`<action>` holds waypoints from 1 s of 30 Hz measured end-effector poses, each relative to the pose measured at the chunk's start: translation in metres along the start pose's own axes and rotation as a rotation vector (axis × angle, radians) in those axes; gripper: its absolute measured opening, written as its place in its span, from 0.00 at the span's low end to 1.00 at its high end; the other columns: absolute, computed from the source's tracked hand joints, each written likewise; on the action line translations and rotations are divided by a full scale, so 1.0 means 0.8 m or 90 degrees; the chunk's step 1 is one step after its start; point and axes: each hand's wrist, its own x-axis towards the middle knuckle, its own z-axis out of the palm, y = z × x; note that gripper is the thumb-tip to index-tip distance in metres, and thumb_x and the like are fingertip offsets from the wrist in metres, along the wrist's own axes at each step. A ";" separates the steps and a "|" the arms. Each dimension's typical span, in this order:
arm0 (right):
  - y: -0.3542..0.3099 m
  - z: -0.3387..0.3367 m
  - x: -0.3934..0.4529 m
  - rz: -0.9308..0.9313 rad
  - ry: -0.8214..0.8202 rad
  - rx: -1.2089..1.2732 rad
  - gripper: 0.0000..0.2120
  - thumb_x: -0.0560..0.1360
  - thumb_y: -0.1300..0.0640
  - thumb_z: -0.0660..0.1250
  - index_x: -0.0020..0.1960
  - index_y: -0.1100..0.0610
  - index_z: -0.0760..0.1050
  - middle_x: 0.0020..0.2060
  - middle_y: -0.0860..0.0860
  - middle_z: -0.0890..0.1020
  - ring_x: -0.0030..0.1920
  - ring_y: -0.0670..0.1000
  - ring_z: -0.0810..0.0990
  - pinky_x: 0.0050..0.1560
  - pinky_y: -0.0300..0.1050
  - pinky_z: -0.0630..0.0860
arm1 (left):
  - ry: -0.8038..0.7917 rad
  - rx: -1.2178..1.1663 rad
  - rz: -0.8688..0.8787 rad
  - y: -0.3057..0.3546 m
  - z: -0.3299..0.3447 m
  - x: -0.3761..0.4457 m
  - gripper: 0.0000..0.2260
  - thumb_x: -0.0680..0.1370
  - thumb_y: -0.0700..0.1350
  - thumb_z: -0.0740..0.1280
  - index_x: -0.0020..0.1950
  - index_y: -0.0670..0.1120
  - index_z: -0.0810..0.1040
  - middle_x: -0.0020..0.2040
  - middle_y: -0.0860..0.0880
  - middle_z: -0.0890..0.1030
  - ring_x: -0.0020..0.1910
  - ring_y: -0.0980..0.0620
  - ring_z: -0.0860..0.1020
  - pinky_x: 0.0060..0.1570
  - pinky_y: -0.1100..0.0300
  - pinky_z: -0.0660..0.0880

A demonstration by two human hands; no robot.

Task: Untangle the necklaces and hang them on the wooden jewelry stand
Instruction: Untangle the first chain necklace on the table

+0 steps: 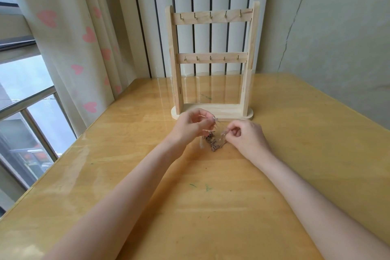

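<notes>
Clearly both hands pinch fine chain: left hand (191, 125) and right hand (245, 136) hold strands above the dark tangled metal necklaces (213, 143) on the glossy yellow counter (295, 154), at six o'clock from the pale wooden hooked jewelry stand (212, 59). Light, limp, snag-prone links; best gripped near the clasps.

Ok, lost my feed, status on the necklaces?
Left hand and right hand both pinching chain. Necklaces bunched in a tangle on the table. Wooden jewelry stand hooks all bare. Nothing in the way.

Both forearms outstretched; left hand (193, 125) and right hand (245, 136) pinched, close together.
</notes>
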 end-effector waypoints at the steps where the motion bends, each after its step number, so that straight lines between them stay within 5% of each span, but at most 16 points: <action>1: 0.002 -0.002 0.001 0.020 0.025 0.022 0.05 0.69 0.66 0.66 0.37 0.61 0.80 0.26 0.44 0.73 0.28 0.43 0.71 0.31 0.31 0.66 | 0.010 -0.033 -0.009 0.000 -0.002 0.000 0.05 0.77 0.37 0.65 0.42 0.45 0.76 0.38 0.49 0.78 0.36 0.59 0.77 0.38 0.68 0.75; 6: -0.003 0.003 -0.001 0.051 0.005 0.130 0.05 0.70 0.65 0.67 0.37 0.59 0.80 0.30 0.48 0.78 0.28 0.40 0.73 0.34 0.29 0.68 | 0.026 -0.199 -0.066 0.000 -0.001 0.003 0.06 0.79 0.37 0.61 0.43 0.44 0.73 0.38 0.49 0.80 0.40 0.54 0.80 0.46 0.62 0.78; 9: -0.009 -0.002 -0.001 0.142 -0.011 0.337 0.08 0.73 0.65 0.65 0.36 0.58 0.78 0.31 0.49 0.78 0.33 0.47 0.74 0.42 0.38 0.72 | 0.010 -0.318 -0.100 0.006 -0.006 0.004 0.06 0.79 0.36 0.60 0.43 0.43 0.72 0.34 0.49 0.76 0.33 0.54 0.78 0.41 0.62 0.79; 12: -0.015 -0.014 0.002 0.241 -0.035 0.701 0.12 0.74 0.69 0.59 0.35 0.61 0.74 0.34 0.54 0.78 0.38 0.51 0.76 0.46 0.43 0.75 | -0.008 -0.196 -0.098 0.006 0.000 0.001 0.05 0.79 0.37 0.60 0.44 0.44 0.71 0.34 0.49 0.74 0.30 0.55 0.76 0.35 0.64 0.75; 14: -0.017 -0.019 0.002 0.265 -0.081 0.811 0.11 0.74 0.69 0.57 0.36 0.61 0.72 0.33 0.55 0.79 0.39 0.53 0.78 0.47 0.45 0.76 | -0.001 -0.098 -0.075 0.004 0.008 -0.001 0.05 0.79 0.38 0.61 0.44 0.45 0.70 0.34 0.50 0.75 0.30 0.56 0.77 0.35 0.65 0.74; 22: -0.019 -0.015 -0.001 0.250 -0.168 0.777 0.04 0.75 0.68 0.63 0.46 0.61 0.75 0.29 0.51 0.77 0.35 0.50 0.80 0.30 0.37 0.71 | 0.046 -0.325 -0.105 0.006 -0.004 -0.001 0.06 0.79 0.38 0.61 0.43 0.45 0.71 0.35 0.49 0.75 0.30 0.55 0.75 0.30 0.67 0.73; 30: -0.019 -0.022 0.000 0.247 -0.155 0.839 0.06 0.75 0.68 0.62 0.45 0.60 0.76 0.30 0.50 0.74 0.29 0.47 0.74 0.24 0.34 0.66 | 0.061 -0.127 -0.059 0.011 0.007 -0.006 0.07 0.79 0.42 0.62 0.42 0.50 0.71 0.36 0.51 0.74 0.29 0.58 0.74 0.26 0.68 0.64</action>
